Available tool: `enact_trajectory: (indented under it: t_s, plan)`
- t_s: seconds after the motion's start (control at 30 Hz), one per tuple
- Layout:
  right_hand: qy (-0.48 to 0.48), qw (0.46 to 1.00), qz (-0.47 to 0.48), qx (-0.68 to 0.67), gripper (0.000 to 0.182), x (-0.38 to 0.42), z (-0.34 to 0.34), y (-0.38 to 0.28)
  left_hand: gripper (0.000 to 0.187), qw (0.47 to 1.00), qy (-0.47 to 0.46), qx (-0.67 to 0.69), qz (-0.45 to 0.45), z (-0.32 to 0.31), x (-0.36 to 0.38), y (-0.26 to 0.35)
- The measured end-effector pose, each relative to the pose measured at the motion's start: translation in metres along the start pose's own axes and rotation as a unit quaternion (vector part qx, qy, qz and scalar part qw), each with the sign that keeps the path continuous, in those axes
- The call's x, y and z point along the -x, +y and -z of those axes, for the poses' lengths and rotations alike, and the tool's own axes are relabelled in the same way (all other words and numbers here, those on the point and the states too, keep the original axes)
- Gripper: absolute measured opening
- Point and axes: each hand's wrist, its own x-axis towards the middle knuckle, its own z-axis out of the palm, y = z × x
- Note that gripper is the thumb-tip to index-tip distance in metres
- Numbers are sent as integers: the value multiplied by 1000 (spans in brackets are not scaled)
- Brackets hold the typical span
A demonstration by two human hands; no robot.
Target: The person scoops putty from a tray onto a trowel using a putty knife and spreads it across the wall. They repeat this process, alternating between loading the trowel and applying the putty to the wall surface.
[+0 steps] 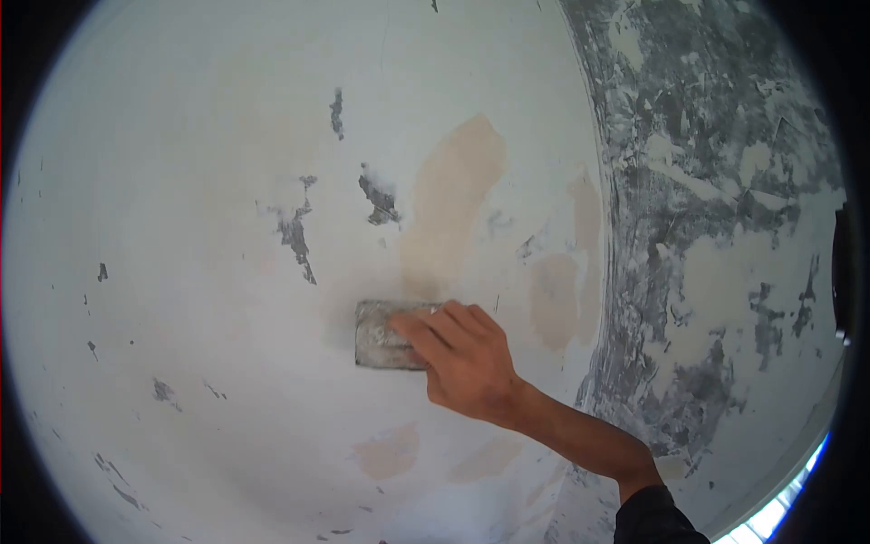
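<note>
Here, my right hand (471,363) grips a flat rectangular tool (373,340).
It sits against the patchy white surface (199,363) — my left hand, I cannot tell.

Single view, head-worn camera. Faces the wall (227,136) from close by, wall filling most of the frame. Wide, round field, black at the corners. Right hand (471,358) just below centre, forearm (580,440) entering from lower right.

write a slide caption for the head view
Right hand holding a rectangular block against a patched white surface, beside a mottled grey area.
</note>
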Motion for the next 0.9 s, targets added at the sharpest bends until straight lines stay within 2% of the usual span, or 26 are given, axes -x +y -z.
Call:
enact_trajectory:
  t_s: [0.07,0.1,0.13,0.17,0.2,0.23,0.27,0.3,0.37,0.4,0.47,0.5,0.53,0.57,0.6,0.63,0.67,0.7,0.77,0.9]
  plan:
    - [-84,991,-25,-104,35,28,4,-24,46,1000,-5,5,0,2,6,-8]
    - [-86,990,-25,-111,35,32,7,-22,43,1000,-7,28,-8,-3,4,-12]
    - [-33,949,-154,-272,35,37,13,-18,43,1000,0,24,-6,-5,1,-14]
    - [16,863,-280,-419,36,42,18,-16,42,1000,-13,-5,-18,-3,-1,-15]
    - [68,725,-383,-568,35,35,30,-17,42,999,-28,-34,-27,-1,2,-12]
    - [106,665,-406,-618,36,41,32,-11,38,999,2,19,47,-10,3,8]
    - [146,602,-424,-661,38,48,32,-3,38,998,5,20,53,-7,6,4]
    - [142,604,-425,-660,38,53,32,2,37,1000,-6,5,29,-5,4,-4]
    - [138,551,-416,-711,39,58,33,8,35,1000,-17,-7,6,-5,4,-6]
    - [136,552,-416,-710,39,55,33,7,35,1000,-18,-9,11,-4,6,-5]
    - [197,635,-447,-598,35,32,35,4,35,1000,-16,-9,14,-3,10,-1]
    - [195,635,-445,-601,35,21,39,7,35,999,-13,3,36,-2,13,-1]
    - [167,757,-390,-497,32,9,45,12,35,998,-10,14,57,-1,13,0]
    - [135,856,-324,-379,28,-3,46,18,35,998,-5,15,56,-1,13,0]
    - [133,856,-321,-383,28,-16,42,22,35,999,-10,14,48,0,13,0]
    - [162,923,-239,-256,27,-29,35,25,35,999,-17,13,40,1,13,0]
    - [187,963,-150,-120,27,-40,27,25,35,999,-14,14,39,2,13,-2]
    - [186,964,-148,-122,27,-49,16,26,34,999,-14,14,35,2,14,-4]
    - [225,973,-43,-11,34,-56,-14,27,34,999,-17,14,31,2,16,-8]
    - [214,974,-59,39,42,-44,-52,14,32,999,-10,24,47,6,19,-7]
